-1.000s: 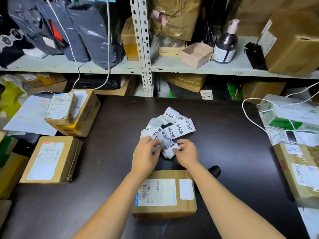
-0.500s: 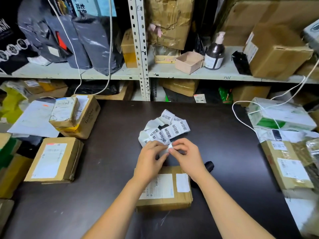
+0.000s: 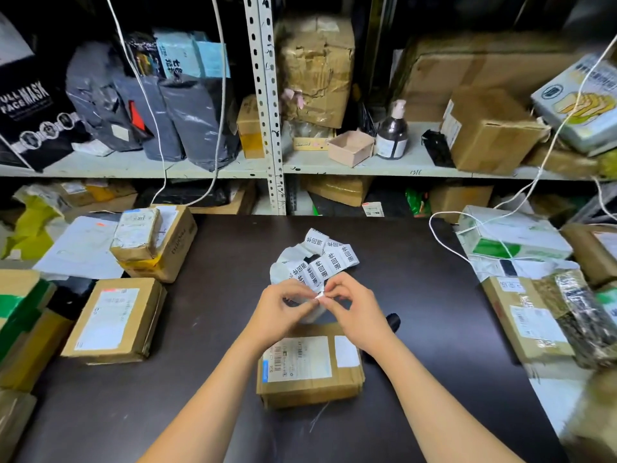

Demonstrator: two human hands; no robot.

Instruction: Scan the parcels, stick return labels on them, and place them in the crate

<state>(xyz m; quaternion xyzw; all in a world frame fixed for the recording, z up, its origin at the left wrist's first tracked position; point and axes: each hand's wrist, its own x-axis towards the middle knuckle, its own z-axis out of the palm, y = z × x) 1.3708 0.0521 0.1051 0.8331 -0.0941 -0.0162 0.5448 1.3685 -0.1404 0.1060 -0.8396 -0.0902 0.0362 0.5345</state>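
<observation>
A crumpled strip of white return labels (image 3: 317,262) with black print lies on the dark table (image 3: 207,315), its near end lifted. My left hand (image 3: 282,310) and my right hand (image 3: 355,307) both pinch that near end, fingertips meeting on a small white corner. Just below the hands sits a small cardboard parcel (image 3: 310,369) with a shipping label and a blank white sticker on top. A black scanner (image 3: 392,320) pokes out behind my right wrist, mostly hidden. No crate is in sight.
Cardboard parcels lie at the left (image 3: 115,320) and stacked at the back left (image 3: 157,240). More parcels and a green-and-white box (image 3: 514,238) crowd the right edge, with a white cable (image 3: 444,242) looping over them. Shelves of bags and boxes stand behind.
Both hands have lifted slightly off the table and drawn together, pinching the end of the label strip. The view has tilted up a little; the parcel has not moved.
</observation>
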